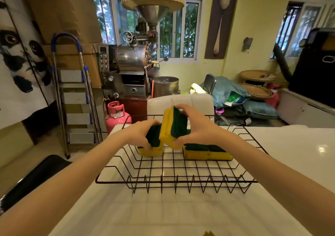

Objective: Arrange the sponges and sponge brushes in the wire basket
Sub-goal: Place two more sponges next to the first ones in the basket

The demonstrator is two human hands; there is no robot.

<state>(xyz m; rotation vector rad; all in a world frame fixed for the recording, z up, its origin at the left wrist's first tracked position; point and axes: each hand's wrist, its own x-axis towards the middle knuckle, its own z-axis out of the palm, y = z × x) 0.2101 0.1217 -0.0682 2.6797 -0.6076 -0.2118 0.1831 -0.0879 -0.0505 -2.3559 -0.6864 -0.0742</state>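
Sponges, yellow foam with green scour pad, sit toward the far half of the wire basket (174, 170). Right hand (197, 127) closed on an upright sponge pair (174, 127), thumb low, fingers over the top edge, the pair lifted and tilted above the basket floor. Left hand (143, 134) closed on the left sponge (152, 145), which rests on the wire, green face up and partly hidden by the grip. Flat sponges (206, 151) lie just right of the raised pair, two side by side by the look of the seam, green up, touching or nearly touching its lower corner. Near half of the basket is bare wire. No sponge brush in sight; a yellow scrap at the bottom frame edge can't be identified. Step in hand, as I judge it: seating the raised pair in the gap between the left sponge and the flat ones. Next move likely calls for lowering the pair straight down while the left hand steadies its sponge so the row doesn't shove sideways; foam compresses easily, so a light squeeze should do. Basket stands on a glossy white table (290, 154). Beyond: pink gas cylinder (117, 114) with a label too small to read, steel roaster (134, 58), stepladder (76, 94). No legible writing or brand anywhere.
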